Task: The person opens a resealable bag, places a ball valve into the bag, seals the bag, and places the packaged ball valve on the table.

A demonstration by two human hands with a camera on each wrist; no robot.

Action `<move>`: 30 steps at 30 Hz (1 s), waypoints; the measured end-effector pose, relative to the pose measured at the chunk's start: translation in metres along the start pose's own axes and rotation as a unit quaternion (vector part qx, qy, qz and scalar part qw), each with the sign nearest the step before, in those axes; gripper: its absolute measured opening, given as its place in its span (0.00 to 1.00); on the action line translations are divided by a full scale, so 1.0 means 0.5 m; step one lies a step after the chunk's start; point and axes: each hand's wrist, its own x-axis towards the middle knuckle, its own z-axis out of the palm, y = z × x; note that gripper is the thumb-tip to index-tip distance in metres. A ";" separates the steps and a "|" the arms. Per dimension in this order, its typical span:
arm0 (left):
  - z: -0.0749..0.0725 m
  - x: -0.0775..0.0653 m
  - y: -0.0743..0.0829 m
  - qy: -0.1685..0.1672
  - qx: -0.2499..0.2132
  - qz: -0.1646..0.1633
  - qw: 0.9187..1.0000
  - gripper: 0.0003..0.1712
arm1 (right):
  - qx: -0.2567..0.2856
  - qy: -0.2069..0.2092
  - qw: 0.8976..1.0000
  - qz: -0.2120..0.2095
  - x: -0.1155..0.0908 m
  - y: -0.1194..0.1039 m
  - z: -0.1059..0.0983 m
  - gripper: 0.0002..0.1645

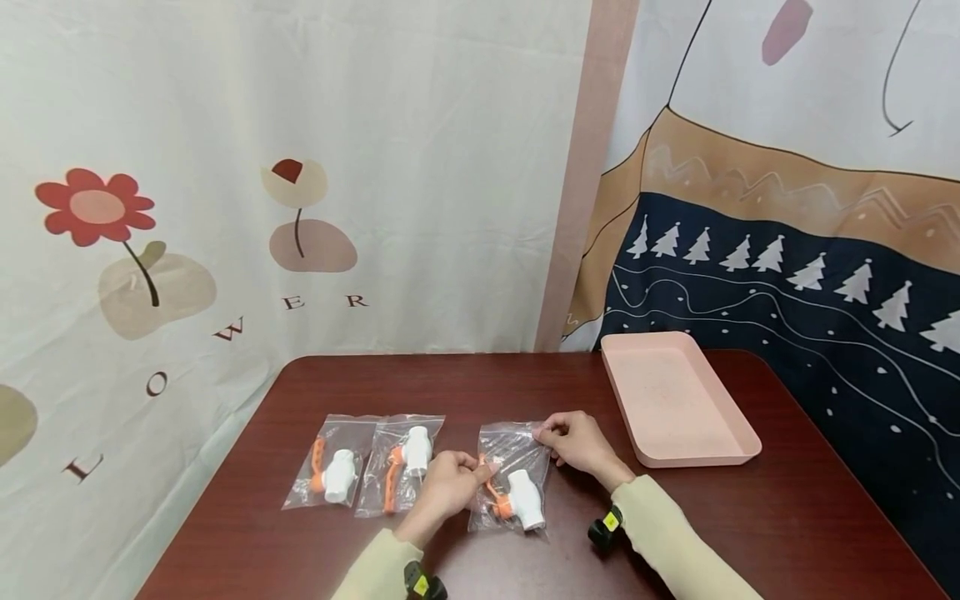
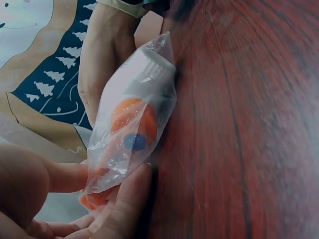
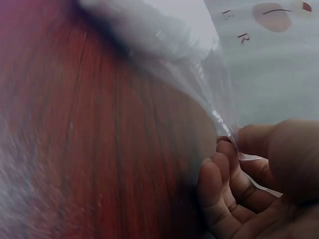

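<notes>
In the head view a clear zip bag [image 1: 517, 447] lies near the table's front middle, a white plastic ball valve [image 1: 527, 498] with an orange handle inside. My left hand [image 1: 452, 483] pinches the bag's left edge between thumb and fingers, by the orange handle [image 2: 132, 115], as the left wrist view shows. At the top right corner my right hand [image 1: 577, 442] pinches the plastic; the right wrist view has that bag edge [image 3: 219, 119] running between thumb and fingers. Two similar bags, a middle one [image 1: 382, 450] and a left one [image 1: 347, 432], lie side by side to the left.
A pink tray [image 1: 663, 400] sits at the back right of the dark red-brown table [image 1: 540, 383]. Behind the table hang a light curtain [image 1: 450, 167] with flower prints and a navy and tan cloth [image 1: 750, 317] with trees.
</notes>
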 end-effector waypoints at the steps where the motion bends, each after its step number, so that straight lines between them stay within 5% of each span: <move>1: -0.001 -0.001 -0.001 -0.003 0.001 0.002 1.000 0.19 | -0.020 0.000 1.000 -0.004 0.001 -0.001 -0.001 0.07; 12: -0.005 -0.006 -0.006 0.011 0.095 0.034 0.995 0.19 | -0.175 0.025 0.984 -0.039 0.014 -0.014 0.001 0.09; 19: -0.017 -0.010 0.009 0.023 0.117 0.055 0.991 0.23 | -0.183 0.033 0.982 -0.035 0.010 -0.022 -0.009 0.18; 26: -0.058 0.001 0.030 0.073 0.142 0.109 0.981 0.27 | -0.179 -0.002 0.980 -0.082 -0.007 -0.033 -0.056 0.31; 30: -0.093 0.008 0.030 0.096 0.144 0.143 0.975 0.31 | -0.191 0.015 0.974 -0.117 -0.025 -0.043 -0.096 0.38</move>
